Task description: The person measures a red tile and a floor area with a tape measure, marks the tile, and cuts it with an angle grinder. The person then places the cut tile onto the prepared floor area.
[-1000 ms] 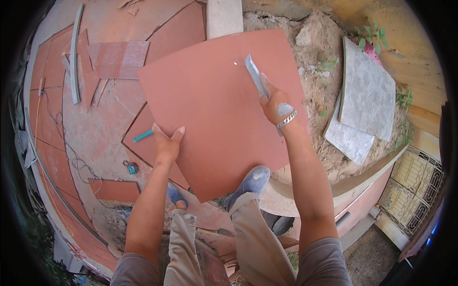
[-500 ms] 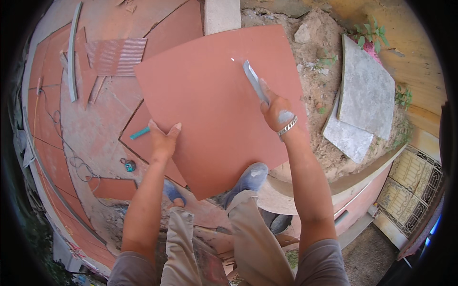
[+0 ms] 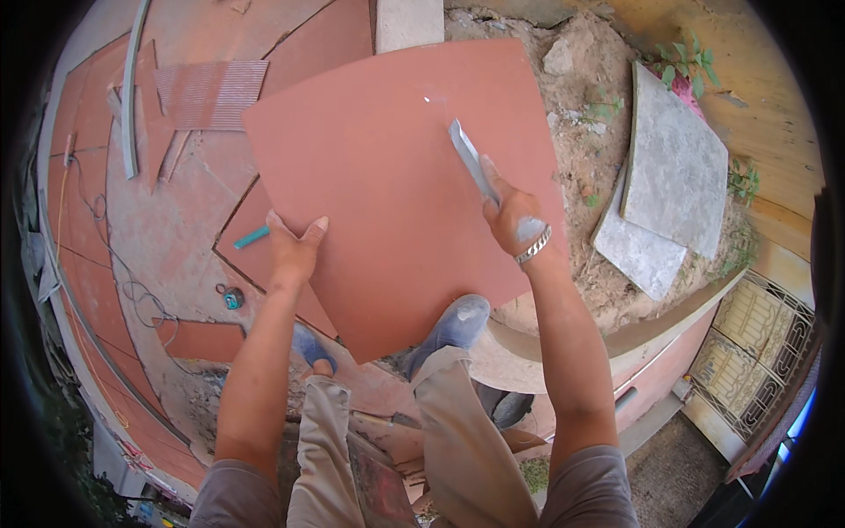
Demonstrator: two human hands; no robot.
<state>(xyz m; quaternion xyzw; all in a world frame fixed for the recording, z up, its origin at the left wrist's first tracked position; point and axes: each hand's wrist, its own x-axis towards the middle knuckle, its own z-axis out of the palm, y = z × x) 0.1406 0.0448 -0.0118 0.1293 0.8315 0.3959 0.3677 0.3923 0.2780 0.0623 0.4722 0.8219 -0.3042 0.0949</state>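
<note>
A large terracotta-red tile [image 3: 387, 185] is held up in front of me above the floor. My left hand [image 3: 293, 246] grips its left edge, thumb on top. My right hand [image 3: 513, 220] is closed around a slim grey blade-like tool [image 3: 471, 158], whose tip rests on the tile's face near a small white mark [image 3: 428, 99]. A metal bracelet [image 3: 533, 248] is on that wrist. My two shoes, one [image 3: 458, 319] and the other [image 3: 310, 345], show below the tile.
Laid red tiles with cut offcuts cover the floor [image 3: 176, 220] at left, with a ribbed tile back [image 3: 211, 92], a curved grey strip [image 3: 132, 88], a teal pencil [image 3: 252, 236], a small tape measure [image 3: 232, 297] and a cord. Sandy dirt and two grey slabs [image 3: 673, 167] lie right.
The tile has tilted and shifted slightly left and up in my hands. The tool in my right hand has slid up the tile's face toward the white mark.
</note>
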